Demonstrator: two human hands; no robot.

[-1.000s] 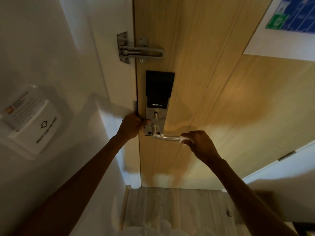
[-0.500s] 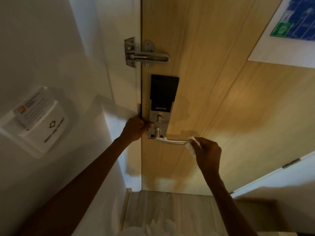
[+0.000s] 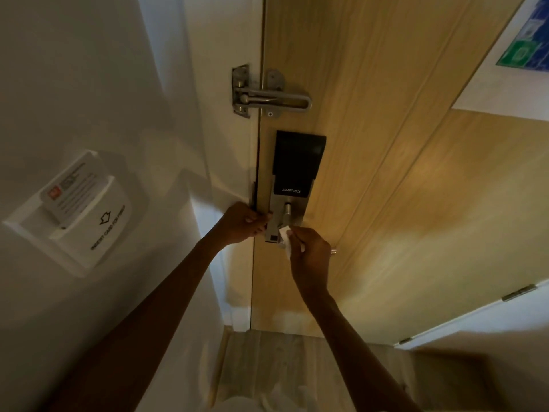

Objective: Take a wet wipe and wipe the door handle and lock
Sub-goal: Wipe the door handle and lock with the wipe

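A black and silver smart lock (image 3: 292, 173) is mounted on the wooden door (image 3: 386, 188). Its silver lever handle (image 3: 333, 250) is mostly hidden behind my right hand (image 3: 310, 257); only the tip shows. My right hand is shut on a white wet wipe (image 3: 284, 237) and presses it against the handle's base on the lock plate. My left hand (image 3: 242, 223) grips the door's edge just left of the lock plate.
A metal swing-bar door guard (image 3: 267, 98) sits above the lock. A white key-card holder (image 3: 80, 212) hangs on the left wall. A blue and green notice (image 3: 528, 46) is on the door at the upper right. Wood-look floor (image 3: 282, 367) lies below.
My right hand has slid the wipe left along the lever, from its free tip to its base at the lock plate. My left hand has stayed on the door edge.
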